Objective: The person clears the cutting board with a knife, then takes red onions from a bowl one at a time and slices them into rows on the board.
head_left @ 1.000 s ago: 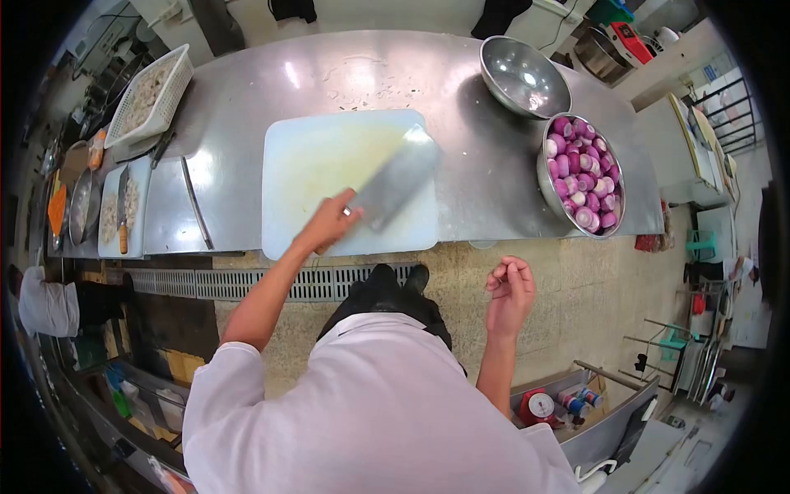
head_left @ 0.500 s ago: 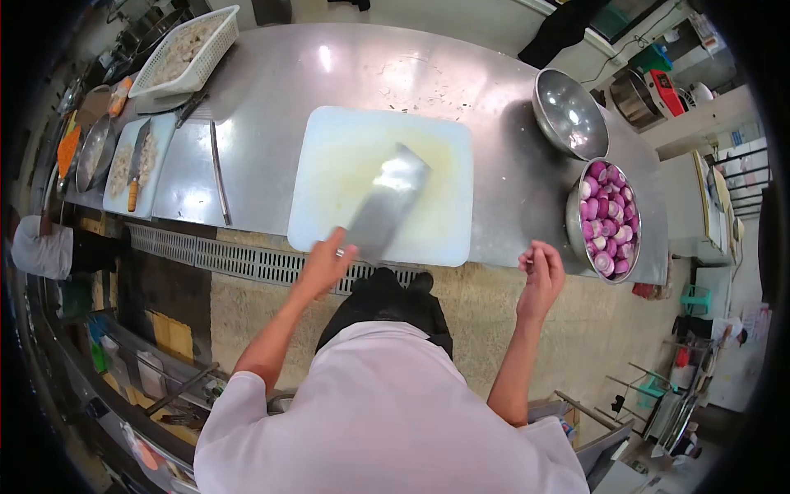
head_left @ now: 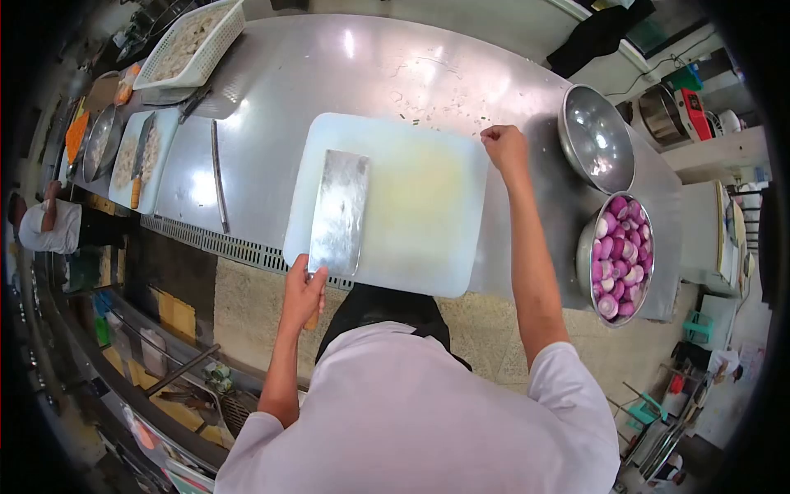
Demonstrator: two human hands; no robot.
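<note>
My left hand (head_left: 305,290) is wrapped round the wooden handle of a cleaver (head_left: 340,212). Its broad metal blade is over the left part of a white cutting board (head_left: 420,239), pointing away from me. At the board's far right corner is my right hand (head_left: 505,148), fingers curled and pressed together; whether they touch the board or pinch anything I cannot make out. Green scraps (head_left: 415,118) lie on the metal table just beyond the board.
To the right stand a metal bowl of peeled purple onions (head_left: 621,255) and another metal bowl (head_left: 597,138). At left are a steel rod (head_left: 218,177), a smaller board (head_left: 166,132) with a knife and chopped food, and a white basket (head_left: 226,45). A co-worker (head_left: 53,222) stands far left.
The cleaver has moved left over the board and its blade has straightened. My right hand has reached forward from near the table's front edge to the board's far right corner.
</note>
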